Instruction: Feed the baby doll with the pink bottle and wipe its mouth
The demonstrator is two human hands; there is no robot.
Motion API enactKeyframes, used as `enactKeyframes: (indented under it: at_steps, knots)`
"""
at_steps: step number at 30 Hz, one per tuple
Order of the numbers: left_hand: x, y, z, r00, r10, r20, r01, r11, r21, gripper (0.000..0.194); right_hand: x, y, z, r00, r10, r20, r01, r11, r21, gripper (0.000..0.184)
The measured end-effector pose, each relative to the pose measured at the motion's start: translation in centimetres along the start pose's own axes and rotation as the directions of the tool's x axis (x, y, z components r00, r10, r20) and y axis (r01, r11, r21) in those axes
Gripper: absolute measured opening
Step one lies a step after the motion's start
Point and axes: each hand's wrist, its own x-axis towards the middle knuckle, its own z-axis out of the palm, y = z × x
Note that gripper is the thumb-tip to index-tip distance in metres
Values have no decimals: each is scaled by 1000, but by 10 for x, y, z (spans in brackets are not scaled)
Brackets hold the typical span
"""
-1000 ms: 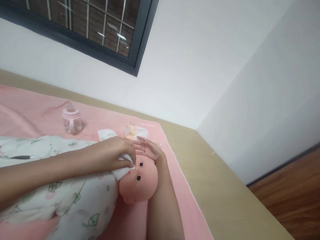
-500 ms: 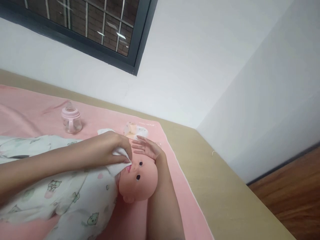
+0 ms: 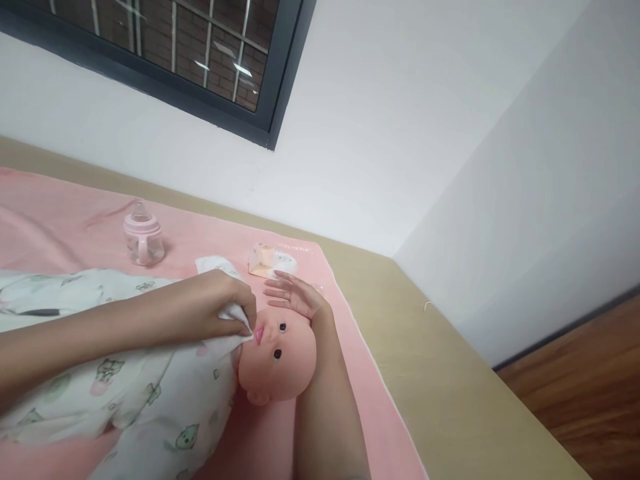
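Observation:
A bald baby doll lies on its back with its head to the right, dressed in a white outfit printed with green and pink figures. My left hand pinches a white cloth between thumb and fingers, and a tip of it sticks out just beside the doll's mouth. Curled around the top of the doll's head is my right arm. At its end my right hand rests open, fingers stretched out, on the far side of the head.
A pink baby bottle with handles stands upright on the pink sheet. Beyond my hands lie a small printed fabric piece and a white cloth piece. A wooden surface borders the sheet; walls and a dark-framed window rise behind.
My left hand has drawn slightly left with the white cloth, away from the doll's mouth, so the lips show more. My right hand has stayed in place.

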Motion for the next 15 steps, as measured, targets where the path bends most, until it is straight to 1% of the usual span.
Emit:
enactKeyframes:
  at_steps: [5,10,15]
  knots:
    - [1,-1,-1,1000,-3,-8,3,1000,21,16,-1,-1,1,1000,3,0,-3,1000,4,37]
    - [5,-3,0,999,-3,-40,6,998,63,12,0,-1,1,1000,0,9,0,1000,0,38]
    - [9,0,-1,999,6,-43,-2,996,92,14,1,0,-1,1000,-10,21,11,1000,-18,39]
